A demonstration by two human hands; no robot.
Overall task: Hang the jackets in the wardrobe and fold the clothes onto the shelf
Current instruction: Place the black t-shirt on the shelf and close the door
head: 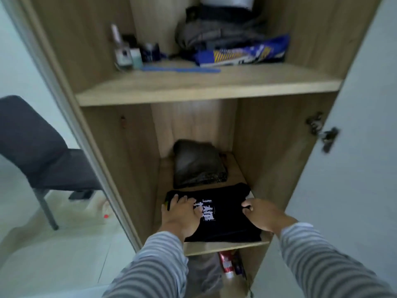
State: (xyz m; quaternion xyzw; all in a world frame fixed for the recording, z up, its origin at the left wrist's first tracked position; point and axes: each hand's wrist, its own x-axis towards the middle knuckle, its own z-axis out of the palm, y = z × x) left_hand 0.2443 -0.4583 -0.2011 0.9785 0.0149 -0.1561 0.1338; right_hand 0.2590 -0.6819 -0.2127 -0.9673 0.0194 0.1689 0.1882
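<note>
A folded black T-shirt (223,224) with white lettering lies at the front of the lower wardrobe shelf (225,247). My left hand (180,216) lies flat on the shirt's left side, fingers spread. My right hand (264,214) has its fingers curled onto the shirt's right edge, gripping the cloth. Behind the shirt sits a folded dark grey garment (198,165). Striped sleeves cover both my forearms.
The upper shelf (206,89) holds a heap of grey clothes (217,33), a blue patterned bag (245,53) and small bottles (131,52). The white wardrobe door (352,168) stands open at right. A dark chair (43,155) stands at left. Red items (226,263) lie below the shelf.
</note>
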